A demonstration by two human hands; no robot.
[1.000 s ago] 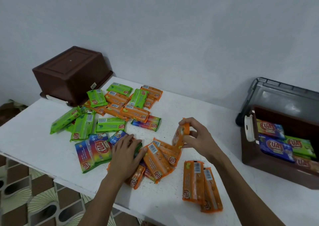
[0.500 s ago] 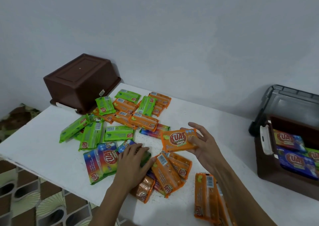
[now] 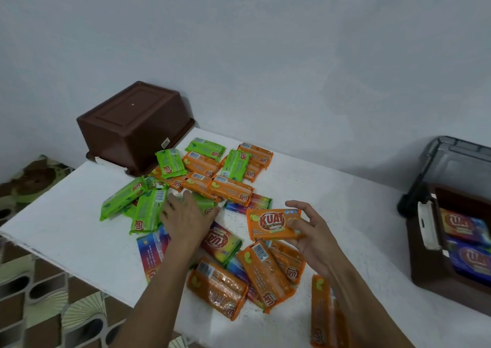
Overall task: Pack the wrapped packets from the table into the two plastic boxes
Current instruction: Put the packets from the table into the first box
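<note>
One orange packet (image 3: 273, 224), label side up, pinched at its right end between thumb and curled fingers of the right hand (image 3: 313, 237); lifted clear of the table (image 3: 66, 230) above its middle, well apart from either box. Just to its left, the left hand (image 3: 186, 214), laid flat with fingers straight and spread, gripping nothing, resting on packets lying loose. Under and around that hand: green packets (image 3: 148, 209) toward the left edge, rainbow packets (image 3: 221, 240) in the middle, loose orange packets (image 3: 265, 273) toward the near edge, and a small orange stack (image 3: 322, 313) right at the near edge. At the right edge, the open box (image 3: 435, 281), its lid (image 3: 457, 161) tipped back against the wall (image 3: 265, 55), already holding several red and blue packets (image 3: 462, 225); fill level only partly in view. At the far left corner, the second box (image 3: 132, 124), upside down and so apparently holding nothing. Progress, as a judgement: well short of halfway, with one box partly loaded, the other not yet turned over, and most packets left on the table. Remaining: carrying the held packet rightward to the open box, then clearing everything else.
</note>
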